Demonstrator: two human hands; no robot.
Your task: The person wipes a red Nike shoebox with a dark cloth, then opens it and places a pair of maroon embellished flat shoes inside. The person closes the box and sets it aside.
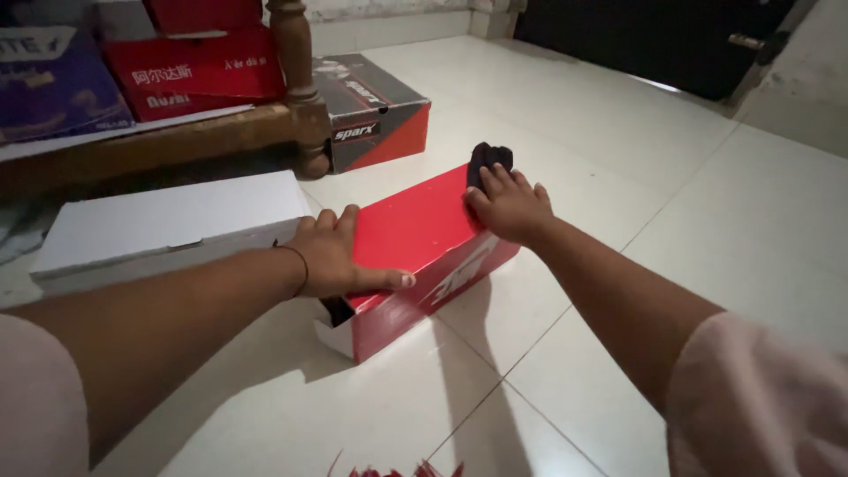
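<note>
**Two hands on a red shoebox**

Both hands rest on the red shoebox point(415, 256), which lies on the pale tiled floor point(618, 159). The left hand point(340, 256) lies flat on the lid at its near end, fingers spread, thumb stretched along the lid's edge, closed on nothing. The right hand point(511, 205) presses a black cloth point(488, 159) against the lid's far end, fingers curled over it; how firmly it pinches the cloth I cannot tell.

Judging by this, the lid is being wiped. Doing it well means keeping the left palm heavy so the box does not skid on the smooth tile, and drawing the cloth in even strokes toward the steadying hand, lifting that hand to reach the part it covers.

Left of the left hand lies a white box point(168, 216), long and plain. Beyond the cloth stands a grey-and-red box point(371, 110) beside a turned wooden leg point(296, 79). Farther left, under the wooden frame, sit a red box point(199, 75) with white lettering and a purple box point(53, 84).
</note>
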